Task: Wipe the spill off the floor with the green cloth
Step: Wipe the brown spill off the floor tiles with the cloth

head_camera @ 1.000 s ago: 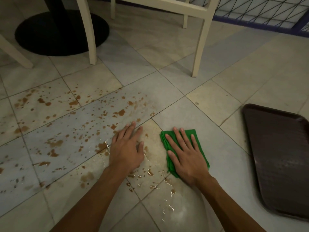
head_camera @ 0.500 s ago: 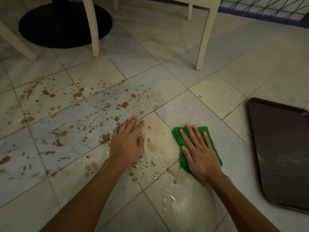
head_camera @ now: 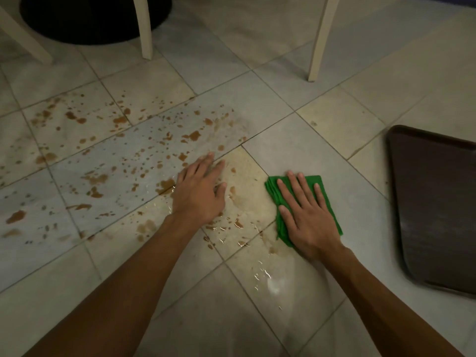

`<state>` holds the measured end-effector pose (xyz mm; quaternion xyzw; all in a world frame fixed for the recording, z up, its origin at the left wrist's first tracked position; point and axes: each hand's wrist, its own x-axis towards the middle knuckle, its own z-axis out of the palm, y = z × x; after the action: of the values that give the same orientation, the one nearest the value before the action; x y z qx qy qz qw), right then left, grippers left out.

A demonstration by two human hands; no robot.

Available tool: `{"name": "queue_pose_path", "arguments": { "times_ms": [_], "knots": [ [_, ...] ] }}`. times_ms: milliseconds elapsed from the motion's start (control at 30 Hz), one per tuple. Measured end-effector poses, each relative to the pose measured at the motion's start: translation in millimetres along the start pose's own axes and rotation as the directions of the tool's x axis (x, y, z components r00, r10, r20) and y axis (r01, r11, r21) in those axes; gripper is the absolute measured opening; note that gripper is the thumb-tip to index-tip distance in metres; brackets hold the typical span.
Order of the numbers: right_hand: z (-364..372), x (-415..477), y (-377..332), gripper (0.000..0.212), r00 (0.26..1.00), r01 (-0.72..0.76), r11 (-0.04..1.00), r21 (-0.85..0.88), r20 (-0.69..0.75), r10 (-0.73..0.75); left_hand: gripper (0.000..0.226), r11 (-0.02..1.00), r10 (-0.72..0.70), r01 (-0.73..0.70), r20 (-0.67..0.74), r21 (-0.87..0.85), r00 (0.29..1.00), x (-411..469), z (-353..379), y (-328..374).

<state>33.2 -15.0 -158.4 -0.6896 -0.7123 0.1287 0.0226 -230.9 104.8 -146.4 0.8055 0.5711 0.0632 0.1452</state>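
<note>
A folded green cloth point(head_camera: 327, 191) lies flat on the tiled floor right of centre. My right hand point(head_camera: 306, 215) presses down on it with fingers spread, covering most of it. My left hand point(head_camera: 199, 193) rests palm down on the wet floor to the left of the cloth, fingers apart, holding nothing. Brown spill drops point(head_camera: 103, 161) are scattered over the tiles to the left and beyond my left hand, and clear wet streaks point(head_camera: 242, 230) shine between and below my hands.
A dark brown tray point(head_camera: 438, 202) lies on the floor at the right edge. White chair legs point(head_camera: 318, 39) point(head_camera: 144, 27) stand at the back, with a black round table base point(head_camera: 85, 16) at the top left.
My right hand has slid the green cloth to the right and a little away from me. My left hand stays planted on the floor. The view has tilted down slightly.
</note>
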Motion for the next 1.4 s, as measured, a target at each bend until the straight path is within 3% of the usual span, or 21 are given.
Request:
{"name": "queue_pose_path", "arguments": {
  "times_ms": [100,300,533,667,767,967,1200,1400],
  "knots": [
    [2.7,7.5,-21.4,0.065,0.998,-0.069,0.997,0.028,-0.005,0.070,0.060,1.000,-0.006,0.006,-0.010,-0.004,1.000,-2.0,2.3,1.9],
    [8.1,-28.3,-20.5,0.064,0.991,0.130,0.991,-0.037,0.031,-0.129,0.060,1.000,0.015,-0.015,-0.009,-0.009,1.000,-1.4,0.4,0.0],
    [7.9,-5.1,-30.0,0.064,0.998,-0.068,0.998,0.005,-0.012,0.068,0.060,1.000,-0.002,0.002,-0.007,-0.006,1.000,-2.5,4.1,1.2],
    [15.2,-27.9,-51.7,0.065,0.997,0.076,0.997,-0.014,0.021,-0.076,0.061,1.000,0.006,-0.006,-0.011,-0.010,1.000,-2.9,2.2,0.5],
    [11.0,-43.9,-30.6,0.064,0.989,0.146,0.989,-0.034,0.037,-0.145,0.061,0.999,0.040,-0.040,-0.018,-0.004,0.999,-2.5,1.5,-2.7],
    [9.4,-8.8,-33.9,0.065,0.995,-0.096,0.995,0.006,-0.033,0.096,0.061,1.000,0.028,-0.028,-0.016,0.009,0.999,-3.0,4.8,-2.6],
    [17.1,-44.1,-47.8,0.065,0.992,0.122,0.992,-0.024,0.020,-0.122,0.061,0.999,0.053,-0.053,-0.004,0.006,0.999,-3.3,-2.7,-3.3],
    [6.8,-20.1,-32.6,0.064,1.000,-0.011,1.000,0.002,-0.007,0.011,0.060,0.999,0.054,-0.054,-0.019,-0.007,0.998,-5.0,-0.3,-6.5]
  ]
}}
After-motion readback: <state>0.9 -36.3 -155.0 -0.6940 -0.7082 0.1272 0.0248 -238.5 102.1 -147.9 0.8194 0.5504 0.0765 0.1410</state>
